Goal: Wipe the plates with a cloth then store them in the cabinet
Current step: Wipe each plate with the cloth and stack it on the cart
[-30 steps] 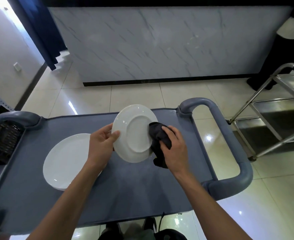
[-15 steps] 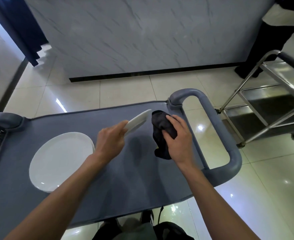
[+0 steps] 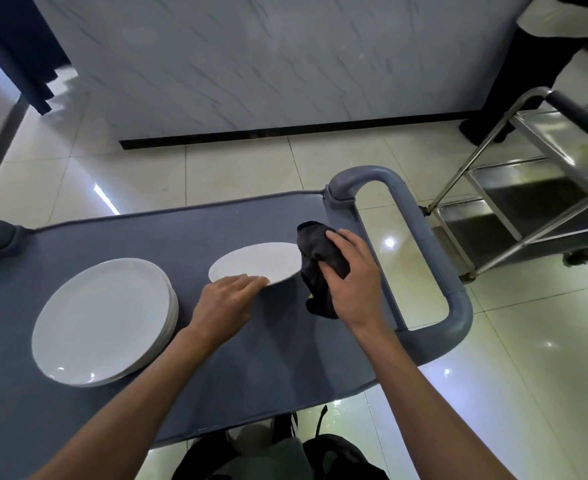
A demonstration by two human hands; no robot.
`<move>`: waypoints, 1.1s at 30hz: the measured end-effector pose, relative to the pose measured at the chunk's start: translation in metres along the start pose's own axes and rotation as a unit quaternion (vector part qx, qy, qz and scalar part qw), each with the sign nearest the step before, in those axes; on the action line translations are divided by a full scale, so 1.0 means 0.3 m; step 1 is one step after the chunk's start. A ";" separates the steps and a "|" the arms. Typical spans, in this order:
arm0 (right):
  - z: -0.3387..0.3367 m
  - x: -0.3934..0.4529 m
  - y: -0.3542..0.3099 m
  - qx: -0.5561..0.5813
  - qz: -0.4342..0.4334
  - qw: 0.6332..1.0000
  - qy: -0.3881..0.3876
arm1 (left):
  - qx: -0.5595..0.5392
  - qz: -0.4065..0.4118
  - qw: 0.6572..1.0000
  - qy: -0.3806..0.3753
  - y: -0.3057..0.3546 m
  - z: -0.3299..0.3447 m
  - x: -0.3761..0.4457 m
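Half a second ago the plate (image 3: 256,263) stood almost edge-on to the camera; now it is tipped nearly flat, its white face up, held above the grey cart (image 3: 216,341) at frame centre. A second ago it showed its underside with the cloth pressed to it. The left hand (image 3: 225,303) has dropped lower and grasps the plate's near rim, fingers over the top edge. The right hand (image 3: 349,278) has kept its clench on the black cloth (image 3: 315,268), which touches the plate's right rim and hangs down below the fist. The stack (image 3: 103,320) has not moved on the cart, though the camera has shifted.

Counted: one plate in hand; one stack at lower left, with several rims showing at its right edge, the exact number unclear. One cloth. Two bare hands. One grey cart with a looped handle (image 3: 424,258) at the right. One steel trolley (image 3: 535,188) at the right edge of the frame. One other person's dark legs (image 3: 514,74) at upper right.
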State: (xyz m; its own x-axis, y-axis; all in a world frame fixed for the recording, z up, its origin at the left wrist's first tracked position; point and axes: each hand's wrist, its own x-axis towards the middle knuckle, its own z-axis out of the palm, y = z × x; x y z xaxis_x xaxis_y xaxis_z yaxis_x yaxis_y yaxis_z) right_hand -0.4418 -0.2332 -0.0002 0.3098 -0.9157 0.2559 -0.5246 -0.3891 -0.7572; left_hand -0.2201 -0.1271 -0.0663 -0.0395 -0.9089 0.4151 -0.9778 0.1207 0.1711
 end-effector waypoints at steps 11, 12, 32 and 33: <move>0.030 -0.023 0.037 0.000 0.012 0.996 -0.087 | -0.029 -0.016 0.998 -0.059 0.031 0.087 -0.123; 0.037 -0.025 0.040 -0.001 0.012 0.996 -0.091 | -0.027 -0.020 0.997 -0.064 0.039 0.084 -0.125; 0.101 -0.059 0.045 -0.007 0.005 0.991 -0.134 | 0.008 -0.059 0.986 -0.153 0.074 0.095 -0.175; 0.102 -0.058 0.044 -0.006 0.007 0.991 -0.135 | 0.004 -0.067 0.985 -0.161 0.075 0.093 -0.174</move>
State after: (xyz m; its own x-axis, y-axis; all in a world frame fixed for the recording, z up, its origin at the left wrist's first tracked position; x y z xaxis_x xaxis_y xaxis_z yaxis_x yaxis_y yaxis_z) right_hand -0.4298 -0.2193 -0.0332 0.5026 -0.8614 0.0732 -0.5399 -0.3789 -0.7516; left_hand -0.2458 -0.0882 -0.1090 0.0280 -0.9960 0.0847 -0.9804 -0.0108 0.1968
